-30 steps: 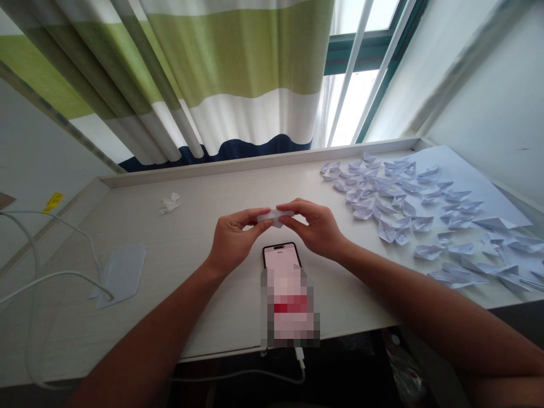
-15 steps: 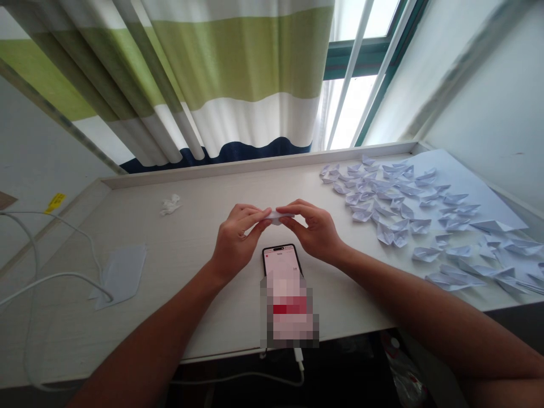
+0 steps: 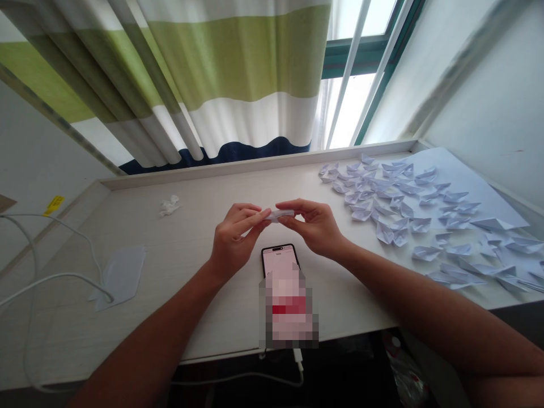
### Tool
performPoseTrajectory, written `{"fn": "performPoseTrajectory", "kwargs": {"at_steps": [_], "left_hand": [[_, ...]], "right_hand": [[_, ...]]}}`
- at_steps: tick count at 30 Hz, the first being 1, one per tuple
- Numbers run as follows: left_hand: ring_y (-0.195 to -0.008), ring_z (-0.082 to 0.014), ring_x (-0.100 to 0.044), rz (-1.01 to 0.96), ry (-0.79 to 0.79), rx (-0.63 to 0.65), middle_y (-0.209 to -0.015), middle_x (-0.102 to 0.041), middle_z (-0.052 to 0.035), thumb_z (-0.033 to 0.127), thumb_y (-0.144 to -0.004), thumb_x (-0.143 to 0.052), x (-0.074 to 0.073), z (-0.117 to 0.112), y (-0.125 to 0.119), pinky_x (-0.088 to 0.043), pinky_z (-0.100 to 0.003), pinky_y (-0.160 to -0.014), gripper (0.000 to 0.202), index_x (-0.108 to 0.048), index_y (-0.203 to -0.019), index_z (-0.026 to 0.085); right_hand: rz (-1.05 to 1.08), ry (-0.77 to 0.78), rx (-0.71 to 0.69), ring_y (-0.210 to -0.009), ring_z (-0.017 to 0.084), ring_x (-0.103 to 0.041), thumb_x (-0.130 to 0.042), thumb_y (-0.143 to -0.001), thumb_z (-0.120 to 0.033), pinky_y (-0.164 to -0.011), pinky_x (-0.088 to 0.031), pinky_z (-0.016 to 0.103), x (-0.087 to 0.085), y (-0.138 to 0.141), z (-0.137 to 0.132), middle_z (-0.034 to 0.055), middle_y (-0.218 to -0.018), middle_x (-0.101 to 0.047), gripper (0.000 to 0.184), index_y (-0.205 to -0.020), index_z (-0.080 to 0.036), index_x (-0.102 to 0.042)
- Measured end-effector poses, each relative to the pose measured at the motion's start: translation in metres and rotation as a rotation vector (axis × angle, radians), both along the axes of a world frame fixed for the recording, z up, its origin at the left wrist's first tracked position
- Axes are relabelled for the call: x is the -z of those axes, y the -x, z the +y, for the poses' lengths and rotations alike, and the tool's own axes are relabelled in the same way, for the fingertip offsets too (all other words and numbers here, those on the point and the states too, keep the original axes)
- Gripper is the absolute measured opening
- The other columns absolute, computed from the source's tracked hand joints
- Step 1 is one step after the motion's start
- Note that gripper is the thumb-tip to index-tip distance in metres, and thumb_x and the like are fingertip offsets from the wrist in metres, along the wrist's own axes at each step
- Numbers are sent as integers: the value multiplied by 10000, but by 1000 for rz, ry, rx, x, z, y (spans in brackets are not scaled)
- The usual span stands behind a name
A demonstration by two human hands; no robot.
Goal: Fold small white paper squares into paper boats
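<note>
You held the small folded paper piece (image 3: 281, 214) in the air just above the worktop (image 3: 191, 187), beyond the top edge of the phone (image 3: 278, 256), with your left hand (image 3: 232, 241) and right hand (image 3: 317, 226) each closed on one end by the fingertips. With so slight a grip, a harder pull could have torn the thin paper or spoiled its creases, and a slack pinch could have dropped it onto the phone. Your right forearm passed near the heap of folded paper shapes (image 3: 395, 198), so a wide sweep could have scattered them.
</note>
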State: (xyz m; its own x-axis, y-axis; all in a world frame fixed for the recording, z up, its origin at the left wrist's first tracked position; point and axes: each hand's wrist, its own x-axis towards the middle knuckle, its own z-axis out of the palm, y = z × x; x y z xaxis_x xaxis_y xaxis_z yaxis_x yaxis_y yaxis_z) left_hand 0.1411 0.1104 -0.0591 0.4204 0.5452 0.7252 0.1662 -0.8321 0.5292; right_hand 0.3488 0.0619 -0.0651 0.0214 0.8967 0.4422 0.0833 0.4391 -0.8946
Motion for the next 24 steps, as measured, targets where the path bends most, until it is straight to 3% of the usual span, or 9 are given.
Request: {"fn": "performPoseTrajectory", "kwargs": {"at_steps": [9, 20, 24], "left_hand": [[-1029, -259, -725, 45, -37, -66, -969, -827, -62, 206, -960, -760, 1, 0, 1, -608, -424, -883, 224, -840, -1152, 290], [-1026, -239, -734, 52, -112, -50, -1024, -813, -79, 137, -954, -758, 9, 5, -1, -635, -414, -883, 295, -807, -1224, 247], [-1040, -240, -734, 52, -98, -71, -1051, -812, -75, 146, -959, -753, 10, 6, 0, -640, -417, -882, 319, -799, -1251, 267]], "right_hand": [[-86, -81, -10, -959, 202, -733, -772, -965, -292, -854, -607, 401, 1, 0, -1, 37, -1018, -799, 115, -1065, -283, -827], [70, 3, -60, -963, 198, -744, -867, -883, -380, -937, -645, 419, 7, -2, 5, 53, -1070, -777, 372, -1202, -233, -744], [55, 24, -66, -864, 180, -748, -867, -887, -366, -895, -660, 410, 9, -4, 7, 3, -895, -754, 378, -1223, -240, -749]]}}
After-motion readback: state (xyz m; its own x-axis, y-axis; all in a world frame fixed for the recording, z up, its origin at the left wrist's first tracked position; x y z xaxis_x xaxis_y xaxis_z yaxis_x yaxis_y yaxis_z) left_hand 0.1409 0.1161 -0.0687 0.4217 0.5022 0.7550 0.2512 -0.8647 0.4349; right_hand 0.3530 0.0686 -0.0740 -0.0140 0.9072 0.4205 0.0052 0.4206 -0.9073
